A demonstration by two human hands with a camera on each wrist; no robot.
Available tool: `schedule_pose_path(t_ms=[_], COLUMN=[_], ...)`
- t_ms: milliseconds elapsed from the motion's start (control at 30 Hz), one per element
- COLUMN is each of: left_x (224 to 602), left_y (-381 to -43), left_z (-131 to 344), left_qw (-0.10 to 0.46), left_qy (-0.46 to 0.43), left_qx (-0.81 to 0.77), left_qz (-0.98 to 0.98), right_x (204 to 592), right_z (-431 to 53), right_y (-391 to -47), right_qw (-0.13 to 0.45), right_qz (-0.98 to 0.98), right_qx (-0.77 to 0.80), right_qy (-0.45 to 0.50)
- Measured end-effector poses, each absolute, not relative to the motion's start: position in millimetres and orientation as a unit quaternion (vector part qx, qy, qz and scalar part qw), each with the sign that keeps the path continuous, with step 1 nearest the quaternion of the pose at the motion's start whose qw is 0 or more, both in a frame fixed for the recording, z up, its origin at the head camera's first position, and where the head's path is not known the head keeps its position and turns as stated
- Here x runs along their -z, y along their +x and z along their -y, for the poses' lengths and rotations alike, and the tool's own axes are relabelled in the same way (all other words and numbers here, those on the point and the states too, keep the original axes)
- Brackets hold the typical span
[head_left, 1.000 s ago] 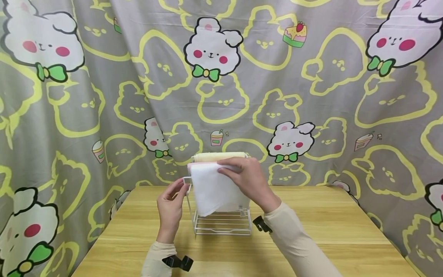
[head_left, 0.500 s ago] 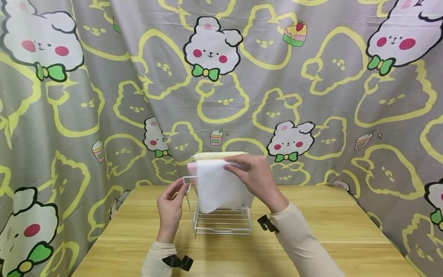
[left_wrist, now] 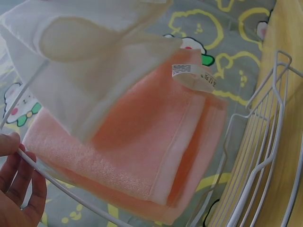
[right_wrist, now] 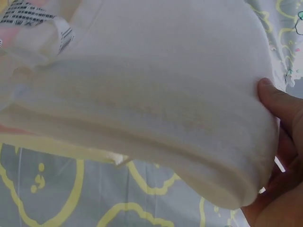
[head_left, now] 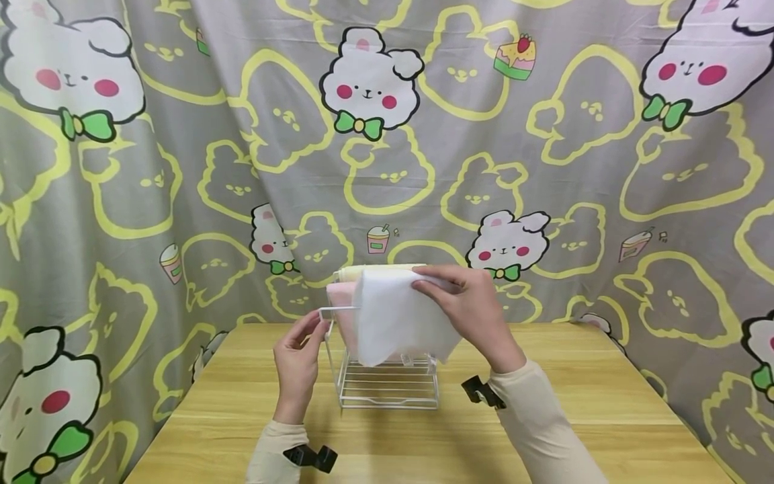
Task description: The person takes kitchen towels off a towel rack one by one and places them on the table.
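Observation:
My right hand (head_left: 474,302) pinches a white towel (head_left: 396,319) by its top edge, thumb on the near side. The towel hangs down in front of the rack, and in the right wrist view it droops in a soft fold (right_wrist: 156,109) with a printed label at the upper left. With thumb and fingers my left hand (head_left: 296,363) holds the upper left corner of a white wire rack (head_left: 340,309). A folded pink towel (left_wrist: 118,165) with a label hangs on the rack, partly covered by the white one. Behind both, a pale yellow towel (head_left: 351,273) shows only its top.
Wire shelf bars (left_wrist: 258,165) form the rack's base on a wooden table (head_left: 574,403). A grey curtain (head_left: 230,195) with rabbit prints hangs behind the table and at its sides. Black straps with clips (head_left: 311,458) sit on both wrists.
My right hand has moved right and slightly up with the white towel, drawing it off the pink towel, which now shows more at the left. The left hand stays on the rack's corner.

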State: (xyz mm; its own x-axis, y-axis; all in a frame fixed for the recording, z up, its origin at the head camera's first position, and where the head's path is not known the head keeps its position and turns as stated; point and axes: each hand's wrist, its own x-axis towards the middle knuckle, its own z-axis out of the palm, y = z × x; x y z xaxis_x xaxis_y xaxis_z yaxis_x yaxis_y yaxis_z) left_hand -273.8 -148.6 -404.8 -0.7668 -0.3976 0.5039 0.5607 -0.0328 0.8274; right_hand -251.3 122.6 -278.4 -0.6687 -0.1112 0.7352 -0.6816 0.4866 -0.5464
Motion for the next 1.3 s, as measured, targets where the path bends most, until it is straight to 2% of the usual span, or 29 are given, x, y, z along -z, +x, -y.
schedule_pose_path(t_ms=[400,800,1300], left_x=[405.4,406.2,406.9], left_y=[-276.2,-276.2,-275.4], left_z=[148.8,148.8,149.1], left_qw=[0.335,0.338,0.334], left_qy=[-0.064,-0.071,-0.072], left_qx=[0.716,0.718,0.719], left_qz=[0.610,0.604,0.606], right_x=[262.7,248.2,243.4], right_z=[-139.3,-151.2,-156.2], right_y=[-238.9,-218.5,-193.8], right_qw=[0.346,0.412,0.422], right_qz=[0.778,0.746,0.715], right_qx=[-0.469,-0.466,-0.510], right_qy=[0.235,0.237,0.226])
